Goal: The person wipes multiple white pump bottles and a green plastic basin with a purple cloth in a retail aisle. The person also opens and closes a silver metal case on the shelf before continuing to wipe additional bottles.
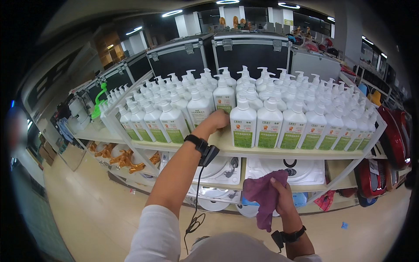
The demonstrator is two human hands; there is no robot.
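My left hand [220,120] reaches into a gap in the front row of white pump bottles on the shelf. It is at the lower part of a white pump bottle [224,93] with a green-and-white label, set back from the front row. The fingers are partly hidden, so a grip on the bottle cannot be made out. To the left of the hand is another white bottle [199,106], turned to a different label side. A front-row bottle [243,122] stands just to the right. Lower down, in front of the shelf, my right hand [284,198] holds a crumpled purple cloth [265,195].
The white shelf rack [278,152] carries several rows of bottles. Black cases [252,57] with metal edges stand behind. White moulded packaging [304,170] lies on the level below, gold ornaments [131,159] at the left. A cable [197,199] hangs from my left wrist device.
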